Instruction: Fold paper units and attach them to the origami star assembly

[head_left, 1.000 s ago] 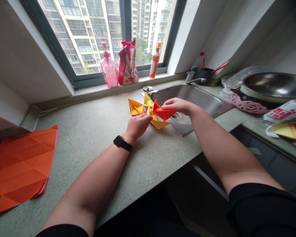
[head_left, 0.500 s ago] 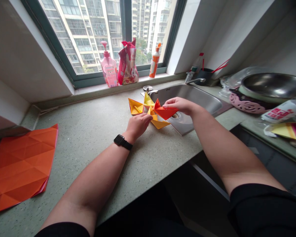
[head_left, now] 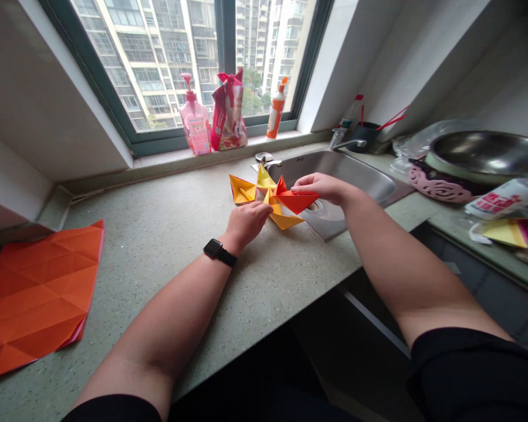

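A folded paper model (head_left: 287,220) in yellow and orange, with several pointed boat-like arms, rests on the counter by the sink's near left corner. My left hand (head_left: 249,221), a black watch on its wrist, is closed on the model's near middle part. On the other side, my right hand (head_left: 317,186) pinches the red-orange arm (head_left: 295,202) between thumb and fingers. That arm juts over the sink edge. Two yellow arms point left and back, away from my hands. My fingers hide part of the centre.
Creased orange paper sheets (head_left: 39,293) lie at the counter's left. The steel sink (head_left: 378,176) is right of the model. A pink pump bottle (head_left: 196,124), a red bag (head_left: 229,114) and an orange bottle (head_left: 275,111) stand on the sill. A metal pan (head_left: 488,152) sits far right.
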### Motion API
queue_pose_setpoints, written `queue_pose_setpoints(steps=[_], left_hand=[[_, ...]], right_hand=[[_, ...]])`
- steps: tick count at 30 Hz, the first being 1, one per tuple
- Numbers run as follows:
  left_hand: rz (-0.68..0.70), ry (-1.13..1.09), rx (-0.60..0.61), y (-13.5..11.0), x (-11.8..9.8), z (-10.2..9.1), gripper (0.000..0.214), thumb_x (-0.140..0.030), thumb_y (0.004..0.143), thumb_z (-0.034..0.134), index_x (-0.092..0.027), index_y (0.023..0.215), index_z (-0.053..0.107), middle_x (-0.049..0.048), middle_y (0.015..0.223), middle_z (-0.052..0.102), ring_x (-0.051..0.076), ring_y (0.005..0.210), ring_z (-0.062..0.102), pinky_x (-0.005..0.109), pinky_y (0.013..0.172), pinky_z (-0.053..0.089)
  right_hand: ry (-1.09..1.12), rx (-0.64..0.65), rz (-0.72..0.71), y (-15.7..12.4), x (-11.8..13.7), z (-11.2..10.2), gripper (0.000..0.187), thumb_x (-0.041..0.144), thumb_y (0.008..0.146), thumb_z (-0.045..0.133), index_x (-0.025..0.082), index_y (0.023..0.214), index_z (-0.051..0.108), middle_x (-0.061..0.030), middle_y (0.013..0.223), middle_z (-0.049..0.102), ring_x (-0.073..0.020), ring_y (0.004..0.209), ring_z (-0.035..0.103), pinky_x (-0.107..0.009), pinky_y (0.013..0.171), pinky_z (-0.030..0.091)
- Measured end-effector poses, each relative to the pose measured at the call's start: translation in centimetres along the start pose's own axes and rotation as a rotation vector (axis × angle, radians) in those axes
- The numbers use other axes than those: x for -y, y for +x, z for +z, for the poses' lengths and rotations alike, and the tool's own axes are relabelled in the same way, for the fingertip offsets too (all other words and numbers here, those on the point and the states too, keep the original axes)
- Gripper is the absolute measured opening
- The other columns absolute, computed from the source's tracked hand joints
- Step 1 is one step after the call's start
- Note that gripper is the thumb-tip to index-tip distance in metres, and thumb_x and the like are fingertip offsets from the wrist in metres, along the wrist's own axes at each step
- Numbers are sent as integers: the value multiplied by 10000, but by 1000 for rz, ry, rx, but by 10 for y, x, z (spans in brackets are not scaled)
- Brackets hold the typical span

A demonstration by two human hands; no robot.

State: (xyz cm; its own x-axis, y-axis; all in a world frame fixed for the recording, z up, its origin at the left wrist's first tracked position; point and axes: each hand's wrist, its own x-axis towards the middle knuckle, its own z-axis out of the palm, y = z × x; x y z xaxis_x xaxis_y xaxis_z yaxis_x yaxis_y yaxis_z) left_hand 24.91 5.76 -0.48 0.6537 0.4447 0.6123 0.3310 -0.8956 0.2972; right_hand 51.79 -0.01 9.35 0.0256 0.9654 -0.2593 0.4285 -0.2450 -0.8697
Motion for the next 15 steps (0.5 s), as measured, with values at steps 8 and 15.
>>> queue_pose_setpoints(steps=[8,15], left_hand=[[9,-1,-7,0,2,1,220,-272,1121,604,-239,1008,790,31,1015,831,166,851,746,277,707,531],[7,-6,-8,0,1,0,232,-279,1127,590,-243,1012,789,32,1030,831,166,866,744,281,717,539]], right_hand=[[-62,14,19,-1,4,2,507,617,662,975,198,804,726,-26,725,675,-151,631,556,-303,584,408],[-26,-4,8,-1,2,1,493,602,655,980,210,804,720,-28,753,688,-158,646,569,-304,595,421]])
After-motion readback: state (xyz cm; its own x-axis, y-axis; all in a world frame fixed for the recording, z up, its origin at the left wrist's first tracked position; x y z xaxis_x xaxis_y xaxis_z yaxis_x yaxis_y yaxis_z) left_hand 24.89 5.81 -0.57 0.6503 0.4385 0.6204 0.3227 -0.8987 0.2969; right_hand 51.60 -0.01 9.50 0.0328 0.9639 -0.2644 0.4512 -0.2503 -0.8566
